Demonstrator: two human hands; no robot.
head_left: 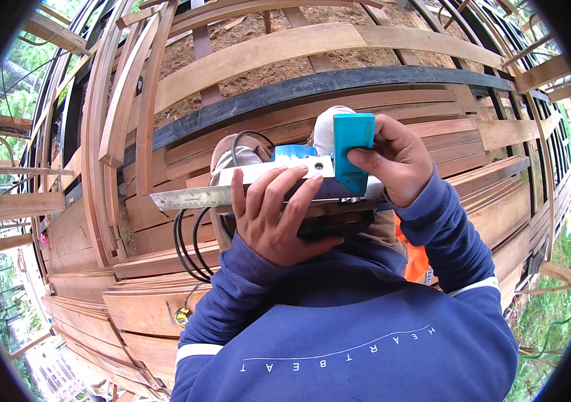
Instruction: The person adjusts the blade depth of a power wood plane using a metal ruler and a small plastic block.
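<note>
A corded power tool with a flat silver plate [321, 165] and a blue body [295, 152] rests across my lap. A try square with a teal head [352, 144] and a marked metal blade [188, 198] is against it. My right hand [399, 161] pinches the teal head between thumb and fingers, holding it upright at the plate's right end. My left hand [275, 214] grips the tool, its spread fingers over the plate and the square's blade, its thumb lower on the near side. Part of the blade and the tool's underside are hidden by my left hand.
A black cable [188, 248] loops beside my left forearm. Stacked wooden boards [158, 311] lie around me, with a tape measure [182, 316] at the left. Ahead are a dark beam [265, 94] and long planks [265, 57]. Something orange [416, 258] is by my right elbow.
</note>
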